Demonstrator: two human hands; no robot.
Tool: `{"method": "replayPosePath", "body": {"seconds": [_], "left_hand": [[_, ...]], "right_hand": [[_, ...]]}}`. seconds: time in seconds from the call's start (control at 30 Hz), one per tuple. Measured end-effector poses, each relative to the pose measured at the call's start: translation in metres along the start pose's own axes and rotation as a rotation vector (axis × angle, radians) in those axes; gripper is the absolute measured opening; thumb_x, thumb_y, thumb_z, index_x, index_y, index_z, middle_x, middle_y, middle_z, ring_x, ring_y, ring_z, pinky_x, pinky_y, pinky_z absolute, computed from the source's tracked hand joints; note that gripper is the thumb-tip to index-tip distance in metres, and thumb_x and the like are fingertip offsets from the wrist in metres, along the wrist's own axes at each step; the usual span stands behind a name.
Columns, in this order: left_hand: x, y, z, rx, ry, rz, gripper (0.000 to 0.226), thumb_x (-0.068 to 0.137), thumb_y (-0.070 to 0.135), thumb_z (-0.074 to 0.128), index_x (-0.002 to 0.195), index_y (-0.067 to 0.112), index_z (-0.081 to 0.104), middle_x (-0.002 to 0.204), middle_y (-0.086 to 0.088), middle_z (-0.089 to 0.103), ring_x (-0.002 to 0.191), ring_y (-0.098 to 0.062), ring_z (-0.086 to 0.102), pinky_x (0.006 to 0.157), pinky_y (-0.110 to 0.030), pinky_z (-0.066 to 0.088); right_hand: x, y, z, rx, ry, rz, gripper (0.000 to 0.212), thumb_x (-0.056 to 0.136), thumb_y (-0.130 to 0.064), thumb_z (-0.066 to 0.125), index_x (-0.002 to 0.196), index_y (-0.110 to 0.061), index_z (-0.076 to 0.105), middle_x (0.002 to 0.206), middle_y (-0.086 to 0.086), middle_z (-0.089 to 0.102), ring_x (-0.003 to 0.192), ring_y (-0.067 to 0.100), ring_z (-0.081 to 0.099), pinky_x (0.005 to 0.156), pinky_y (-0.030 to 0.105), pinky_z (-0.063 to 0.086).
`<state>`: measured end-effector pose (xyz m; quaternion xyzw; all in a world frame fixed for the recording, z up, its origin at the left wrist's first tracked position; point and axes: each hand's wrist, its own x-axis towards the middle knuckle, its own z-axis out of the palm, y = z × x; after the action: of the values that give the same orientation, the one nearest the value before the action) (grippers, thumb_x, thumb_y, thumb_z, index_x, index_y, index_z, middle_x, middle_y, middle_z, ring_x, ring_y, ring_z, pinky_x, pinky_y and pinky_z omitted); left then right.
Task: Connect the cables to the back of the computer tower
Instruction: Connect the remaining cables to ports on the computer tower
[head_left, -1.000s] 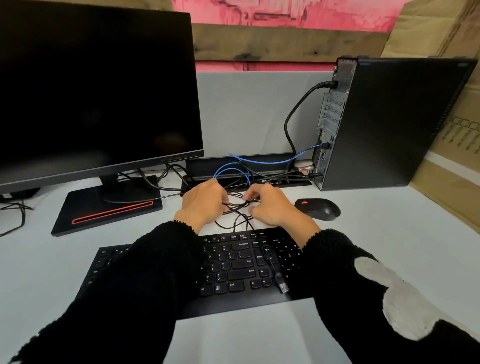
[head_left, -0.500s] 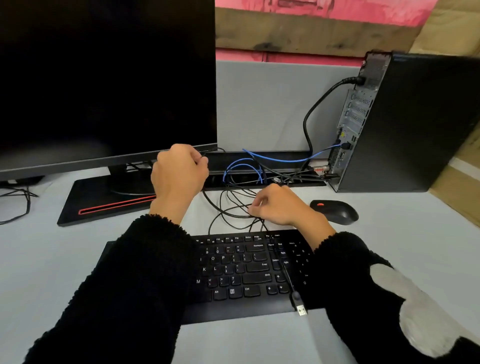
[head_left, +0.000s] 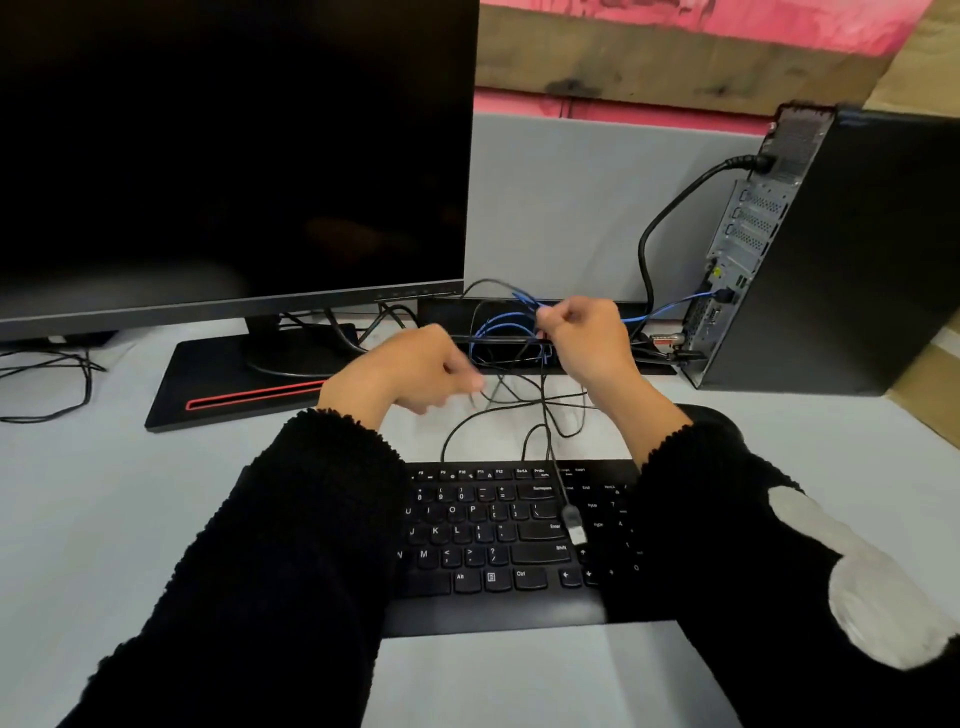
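Monitor (head_left: 228, 156) standing at far left on its black base with the red stripe, thin black leads running from behind it toward the middle of the desk (head_left: 104, 519), probably so as to reach the tower.

Left hand (head_left: 410, 371) hovering just above the desk, blurred, curled loosely; closing on one thin black strand perhaps, but not possible to tell for sure, since the fingertips (head_left: 470, 382) are smeared by motion. Seeming to be pulling one lead free from the tangle of black cables (head_left: 524, 405) lying between both hands.

Keyboard (head_left: 498, 540) lying below, carrying the loose USB plug (head_left: 573, 522) on its keys, not yet connected; likely the next one for the tower.

Right hand (head_left: 587, 338) raised higher, fingers closed in a pinch around a bunch of thin cables, black ones together with the blue cable (head_left: 506, 330), lifting them off the desk so that the strands are separating.

Computer tower (head_left: 841, 249) standing at far right, back panel turned toward the hands for easy reach. Thick black power cable (head_left: 670, 213) already sitting in the top socket, blue cable plugged lower down, some more plugs near the bottom. Judging the task as partly done, untangling being the present step.
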<state>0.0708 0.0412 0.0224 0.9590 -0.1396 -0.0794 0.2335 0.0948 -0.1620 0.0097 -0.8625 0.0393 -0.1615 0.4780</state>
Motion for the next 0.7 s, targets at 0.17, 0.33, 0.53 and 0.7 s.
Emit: {"method": "replayPosePath", "body": {"seconds": [0.17, 0.33, 0.53, 0.7], "left_hand": [[0.007, 0.030, 0.022, -0.151, 0.655, -0.002, 0.040, 0.092, 0.058, 0.064, 0.073, 0.024, 0.074, 0.067, 0.011, 0.067, 0.071, -0.007, 0.064, 0.056, -0.021, 0.037], [0.010, 0.048, 0.031, -0.598, 0.562, 0.192, 0.009, 0.091, 0.036, 0.072, 0.091, 0.027, 0.073, 0.077, 0.009, 0.074, 0.056, -0.009, 0.070, 0.057, -0.022, 0.049], [0.014, 0.055, 0.034, -1.049, 0.633, 0.111, 0.022, 0.097, 0.016, 0.067, 0.083, 0.004, 0.077, 0.074, -0.006, 0.075, 0.067, -0.016, 0.073, 0.070, -0.033, 0.063], [0.010, 0.057, 0.029, -1.612, 0.430, 0.132, 0.016, 0.105, 0.014, 0.054, 0.100, 0.004, 0.066, 0.099, -0.014, 0.077, 0.088, -0.018, 0.075, 0.077, -0.023, 0.059]], "right_hand": [[-0.003, -0.022, -0.011, 0.093, -0.003, -0.122, 0.032, 0.100, -0.026, 0.067, 0.069, -0.023, 0.067, 0.064, -0.009, 0.072, 0.066, 0.009, 0.064, 0.077, 0.035, 0.054], [-0.018, -0.037, -0.028, 0.467, -0.186, -0.137, 0.017, 0.097, -0.006, 0.065, 0.082, -0.008, 0.072, 0.065, 0.000, 0.070, 0.060, 0.013, 0.061, 0.069, 0.033, 0.055], [-0.019, -0.024, -0.040, 0.260, -0.073, -0.203, 0.023, 0.088, -0.005, 0.074, 0.104, -0.021, 0.078, 0.101, -0.001, 0.075, 0.081, 0.011, 0.069, 0.082, 0.031, 0.058], [-0.024, 0.010, -0.029, 0.073, -0.371, -0.168, 0.013, 0.097, -0.012, 0.070, 0.109, -0.010, 0.074, 0.095, 0.007, 0.077, 0.087, 0.017, 0.073, 0.077, 0.025, 0.054]]}}
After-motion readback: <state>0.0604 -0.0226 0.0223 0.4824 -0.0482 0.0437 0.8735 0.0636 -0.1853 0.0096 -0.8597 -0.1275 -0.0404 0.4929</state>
